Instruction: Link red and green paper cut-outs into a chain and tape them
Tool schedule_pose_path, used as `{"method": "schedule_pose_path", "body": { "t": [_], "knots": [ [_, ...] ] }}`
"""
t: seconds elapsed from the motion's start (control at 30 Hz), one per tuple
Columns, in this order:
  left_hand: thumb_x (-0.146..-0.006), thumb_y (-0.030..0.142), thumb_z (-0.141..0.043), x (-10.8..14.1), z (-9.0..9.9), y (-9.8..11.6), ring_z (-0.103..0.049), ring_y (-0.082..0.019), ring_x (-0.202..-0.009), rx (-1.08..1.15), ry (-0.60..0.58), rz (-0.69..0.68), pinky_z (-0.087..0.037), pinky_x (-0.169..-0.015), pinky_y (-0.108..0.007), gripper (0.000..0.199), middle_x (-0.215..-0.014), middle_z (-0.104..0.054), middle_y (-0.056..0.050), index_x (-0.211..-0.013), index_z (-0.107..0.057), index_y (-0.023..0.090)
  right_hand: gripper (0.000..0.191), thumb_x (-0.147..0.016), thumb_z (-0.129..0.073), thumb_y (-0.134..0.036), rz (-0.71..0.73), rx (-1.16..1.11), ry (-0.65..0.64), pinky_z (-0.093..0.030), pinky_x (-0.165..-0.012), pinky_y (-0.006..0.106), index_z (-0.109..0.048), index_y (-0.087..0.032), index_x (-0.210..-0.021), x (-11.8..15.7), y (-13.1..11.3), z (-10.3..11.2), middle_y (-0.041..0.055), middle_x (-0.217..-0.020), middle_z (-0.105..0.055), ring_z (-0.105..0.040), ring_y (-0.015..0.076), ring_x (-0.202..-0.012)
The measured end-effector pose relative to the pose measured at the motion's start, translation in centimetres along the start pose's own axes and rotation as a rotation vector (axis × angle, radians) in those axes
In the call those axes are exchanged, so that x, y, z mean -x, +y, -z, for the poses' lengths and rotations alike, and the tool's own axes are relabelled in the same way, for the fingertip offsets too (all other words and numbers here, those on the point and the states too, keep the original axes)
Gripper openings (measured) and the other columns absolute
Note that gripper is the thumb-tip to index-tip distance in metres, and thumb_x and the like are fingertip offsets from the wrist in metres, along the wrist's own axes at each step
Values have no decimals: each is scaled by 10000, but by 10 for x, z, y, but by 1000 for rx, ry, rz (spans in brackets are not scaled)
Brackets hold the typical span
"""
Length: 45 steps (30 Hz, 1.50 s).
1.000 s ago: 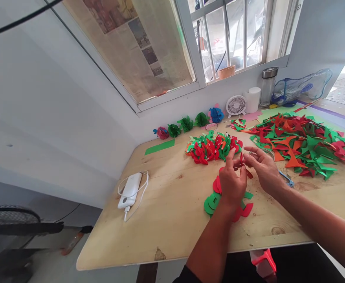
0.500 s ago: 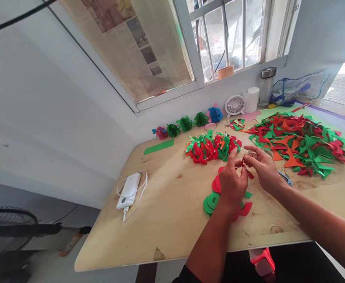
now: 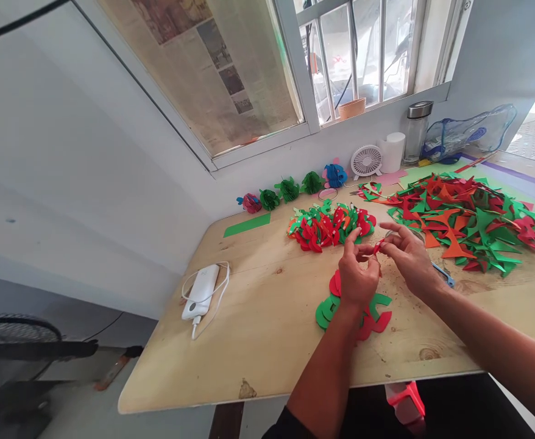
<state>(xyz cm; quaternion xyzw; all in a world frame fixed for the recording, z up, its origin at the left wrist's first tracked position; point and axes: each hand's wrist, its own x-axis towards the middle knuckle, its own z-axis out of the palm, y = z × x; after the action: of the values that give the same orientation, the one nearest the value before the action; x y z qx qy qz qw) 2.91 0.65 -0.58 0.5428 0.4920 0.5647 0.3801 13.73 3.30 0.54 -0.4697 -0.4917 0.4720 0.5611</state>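
Note:
Between my fingertips is a small red paper piece (image 3: 378, 246), partly hidden by the fingers. My left hand (image 3: 359, 268) pinches it from the left, and my right hand (image 3: 407, 256) pinches its other side. Both hands are closed on it, just above the table. Under my left wrist lie cut paper shapes: green ones (image 3: 326, 311), and red ones (image 3: 377, 326) closer to the table's front. A heap of folded red and green paper pieces (image 3: 325, 228) lies just beyond my left hand.
A big pile of red, green and orange paper scraps (image 3: 466, 222) covers the right side. Blue-handled scissors or a similar tool (image 3: 448, 279) lie by my right wrist. A white power bank (image 3: 202, 292) with cable is at left. A small fan (image 3: 366, 161) and glass bottle (image 3: 417, 134) stand behind.
The red paper piece has turned and now sits higher between the fingertips. My left hand has shifted slightly to the left, uncovering more of the green and red shapes below.

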Motion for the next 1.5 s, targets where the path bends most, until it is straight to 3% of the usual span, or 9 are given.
{"method": "schedule_pose_path", "body": {
  "t": [0.27, 0.43, 0.57, 0.77, 1.0, 1.3, 1.5],
  "knots": [
    [-753, 184, -610, 0, 0, 0, -614, -144, -839, -9, -18, -20, -480, -806, -298, 589, -908, -656, -35, -1309, -422, 231, 418, -665, -617, -246, -9, 25, -32, -408, -590, 277, -538, -215, -1075, 4, -6, -3, -53, -631, -525, -535, 138, -618],
    [-724, 168, -633, -5, 1, -1, -625, -127, -725, 180, -24, 134, -499, -707, -255, 588, -831, -663, -25, -1281, -453, 219, 424, -679, -611, -276, 22, 76, -88, -386, -557, 274, -533, -222, -1092, 2, -4, -2, -44, -627, -539, -515, 139, -592],
    [-689, 138, -649, -9, 5, 2, -634, -125, -696, 334, -21, 220, -506, -730, -267, 561, -771, -668, -19, -1227, -491, 174, 443, -682, -616, -275, 35, 104, -114, -394, -557, 279, -535, -226, -1115, 1, -3, 0, -41, -618, -550, -516, 139, -574],
    [-672, 97, -609, -10, 9, 5, -640, -121, -671, 376, -18, 313, -513, -707, -263, 560, -796, -674, -31, -1217, -500, 164, 483, -688, -619, -272, 49, 115, -176, -434, -567, 292, -515, -231, -1158, 0, 2, 1, -35, -617, -578, -549, 155, -588],
    [-656, 121, -649, -11, 10, 2, -608, -111, -664, 301, -12, 252, -495, -660, -236, 561, -744, -636, -9, -1199, -516, 173, 462, -711, -570, -221, 132, 271, -216, -364, -519, 269, -509, -208, -1169, -4, 11, 3, -47, -587, -545, -474, 128, -540],
    [-731, 140, -590, -11, 12, -1, -623, -112, -688, 158, -17, 153, -500, -635, -214, 522, -845, -670, -41, -1240, -494, 199, 471, -728, -562, -234, 134, 287, -235, -324, -502, 260, -501, -216, -1194, -2, 7, 3, -52, -588, -524, -417, 117, -505],
    [-735, 110, -545, -13, 13, -8, -632, -124, -732, 128, -41, 137, -502, -633, -202, 507, -842, -675, -44, -1233, -512, 197, 495, -725, -569, -201, 128, 245, -275, -348, -535, 270, -494, -232, -1213, -2, 6, 4, -52, -589, -529, -458, 131, -541]
  ]
}}
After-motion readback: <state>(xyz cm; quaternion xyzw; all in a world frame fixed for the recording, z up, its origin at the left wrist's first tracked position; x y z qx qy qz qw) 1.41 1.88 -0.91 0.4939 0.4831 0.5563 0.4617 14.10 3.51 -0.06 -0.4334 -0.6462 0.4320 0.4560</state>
